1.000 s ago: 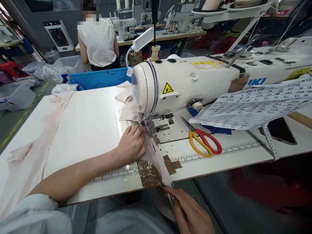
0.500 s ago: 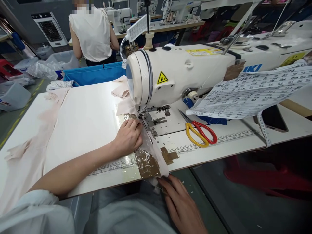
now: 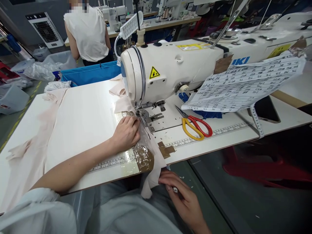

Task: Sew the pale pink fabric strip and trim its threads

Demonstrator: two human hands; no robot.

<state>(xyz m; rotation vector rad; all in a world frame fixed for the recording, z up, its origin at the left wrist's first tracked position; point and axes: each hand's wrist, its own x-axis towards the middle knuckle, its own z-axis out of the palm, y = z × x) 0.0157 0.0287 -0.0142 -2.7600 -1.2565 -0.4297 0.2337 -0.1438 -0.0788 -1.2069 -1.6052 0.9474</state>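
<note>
My left hand (image 3: 126,132) is closed at the sewing machine's presser foot (image 3: 138,112), its curled fingers pinching a pale pink fabric strip (image 3: 158,154). From there the strip runs toward me across brown tape and droops over the front table edge. Below that edge, my right hand (image 3: 181,198) has its fingers curled close beside the hanging end. A small whitish tip shows between thumb and fingers; the rest of that object is hidden. More pink fabric (image 3: 123,103) lies behind the needle area of the white sewing machine (image 3: 168,68).
Scissors (image 3: 196,127) with red and yellow handles lie right of the needle. Written paper sheets (image 3: 241,87) lean by the machine, near a dark phone (image 3: 266,110). Another pink piece (image 3: 36,156) lies far left. A person (image 3: 86,34) stands beyond the blue cloth bin (image 3: 95,73).
My right hand has moved slightly down and away from the table edge, its fingers more curled. The strip's end now hangs free below the edge. My left hand stays at the presser foot.
</note>
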